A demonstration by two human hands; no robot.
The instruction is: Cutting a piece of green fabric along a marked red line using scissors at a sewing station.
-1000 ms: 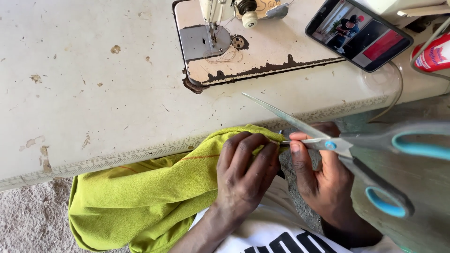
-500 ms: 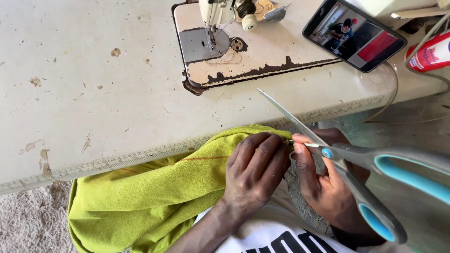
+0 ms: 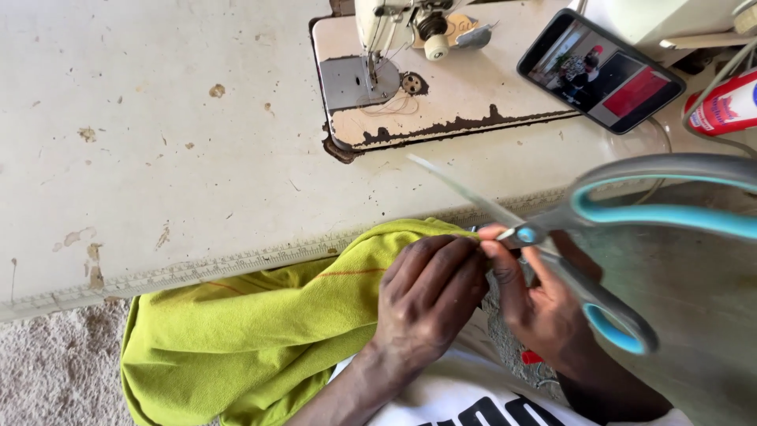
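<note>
A yellow-green cloth (image 3: pixel 260 331) lies bunched in the person's lap at the near edge of the bench (image 3: pixel 158 158). The left hand (image 3: pixel 430 296) pinches its upper edge, fingers closed on the fabric; the right hand (image 3: pixel 544 308) meets it there, fingertips closed on the same edge. Grey-and-teal scissors (image 3: pixel 583 237) hang just over the right hand, close to the camera. The worn, chipped, pale bench carries a sewing machine (image 3: pixel 410 71) and phone (image 3: pixel 599 71) at its far side; pale carpet (image 3: pixel 55 371) shows near left.
</note>
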